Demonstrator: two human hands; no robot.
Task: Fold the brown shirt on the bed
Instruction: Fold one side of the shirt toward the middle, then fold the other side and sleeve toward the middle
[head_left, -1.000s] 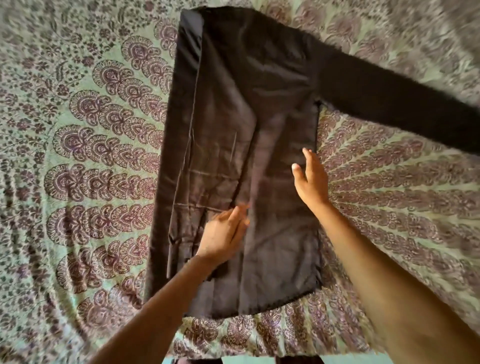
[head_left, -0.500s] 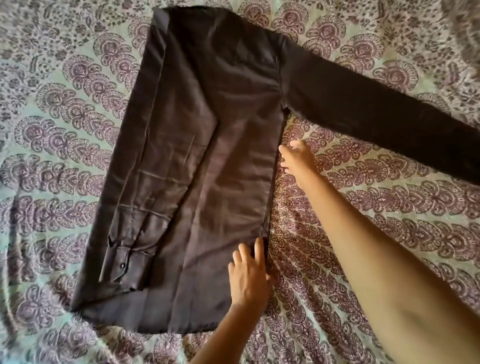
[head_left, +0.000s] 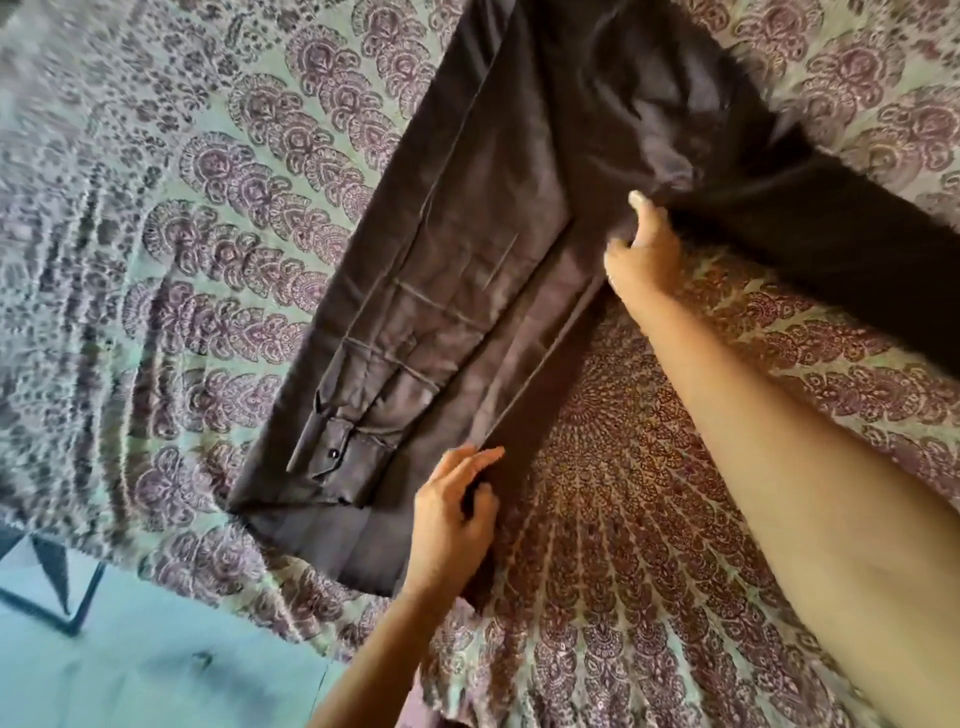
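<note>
- Brown shirt lay flat on the bed, long axis slanting from the near hem at lower left up to the far collar; one sleeve folded in.
- Left hand pinched the shirt's right edge by the hem.
- Right hand gripped that same edge at the armpit.
- Spread sleeve ran off rightward, nearest the right hand.
- Patterned cover on the bed; teal floor at lower left.

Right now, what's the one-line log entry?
brown shirt: one sleeve folded | left hand: grips hem edge | right hand: grips underarm edge
</note>
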